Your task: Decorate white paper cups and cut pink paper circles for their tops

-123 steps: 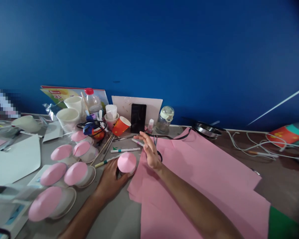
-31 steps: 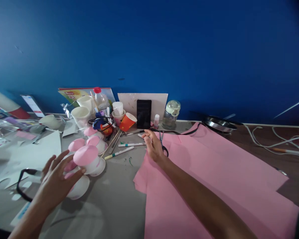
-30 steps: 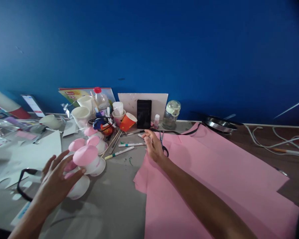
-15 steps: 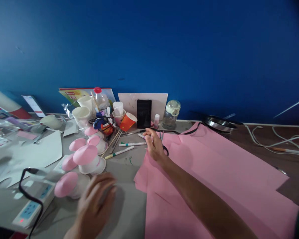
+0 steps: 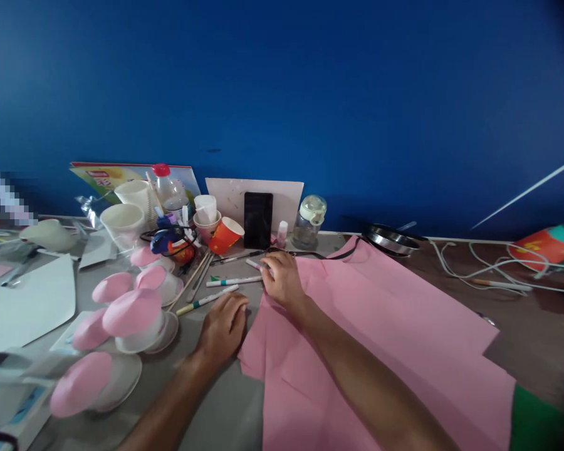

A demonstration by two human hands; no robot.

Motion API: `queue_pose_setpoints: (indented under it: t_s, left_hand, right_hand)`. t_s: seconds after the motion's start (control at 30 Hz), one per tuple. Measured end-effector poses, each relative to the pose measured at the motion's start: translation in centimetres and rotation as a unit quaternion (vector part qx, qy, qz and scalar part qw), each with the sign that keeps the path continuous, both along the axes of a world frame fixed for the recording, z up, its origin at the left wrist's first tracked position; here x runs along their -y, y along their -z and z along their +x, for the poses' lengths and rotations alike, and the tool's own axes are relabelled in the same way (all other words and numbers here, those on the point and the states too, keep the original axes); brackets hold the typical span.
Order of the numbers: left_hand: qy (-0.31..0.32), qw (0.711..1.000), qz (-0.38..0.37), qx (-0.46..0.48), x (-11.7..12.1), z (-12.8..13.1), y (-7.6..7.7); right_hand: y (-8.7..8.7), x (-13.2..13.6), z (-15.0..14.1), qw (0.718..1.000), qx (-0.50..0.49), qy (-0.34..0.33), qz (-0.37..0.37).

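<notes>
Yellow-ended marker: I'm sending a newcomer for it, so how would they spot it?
Find the large pink sheets, then the left hand beside their left edge. Just beyond lies the yellow-ended marker, slanted; the teal-banded marker behind shows a white end instead.

Pink paper [image 5: 395,338]: lying flat, passable above.
Pink-topped cups [image 5: 134,312]: crowding the left side, blocking low sideways passage.
Phone [image 5: 258,220], jar [image 5: 309,222]: standing upright, blocking the back.

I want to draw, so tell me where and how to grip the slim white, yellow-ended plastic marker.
Probably pinch the marker mid-barrel from above: it lies flat, uncovered there, while the bare left hand crowds its white end.
</notes>
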State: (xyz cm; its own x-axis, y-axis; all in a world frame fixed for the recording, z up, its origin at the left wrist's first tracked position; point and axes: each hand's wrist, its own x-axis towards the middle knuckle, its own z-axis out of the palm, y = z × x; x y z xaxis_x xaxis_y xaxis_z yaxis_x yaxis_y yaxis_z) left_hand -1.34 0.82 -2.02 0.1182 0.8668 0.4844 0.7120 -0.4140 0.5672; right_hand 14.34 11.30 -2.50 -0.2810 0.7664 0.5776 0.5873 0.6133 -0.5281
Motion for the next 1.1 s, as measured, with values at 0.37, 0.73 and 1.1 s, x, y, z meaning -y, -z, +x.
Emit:
queue_pose_setpoints:
  t_s: [0.37, 0.73, 1.1]
  left_hand:
    - [0.000, 1.000, 0.001, -0.022, -0.6, -0.6, 0.6]
    - [0.031, 0.997, -0.076, -0.005, -0.1, -0.3, -0.3]
    - [0.049, 0.997, -0.062, 0.019, -0.4, -0.2, 0.3]
  right_hand:
    - [-0.9, 1.0, -0.6, 0.993, 0.109, -0.029, -0.019]
    - [-3.8, 0.5, 0.1, 0.992, 0.102, -0.040, -0.058]
    - [-6.6, 5.7, 8.4, 0.958, 0.186, -0.084, -0.201]
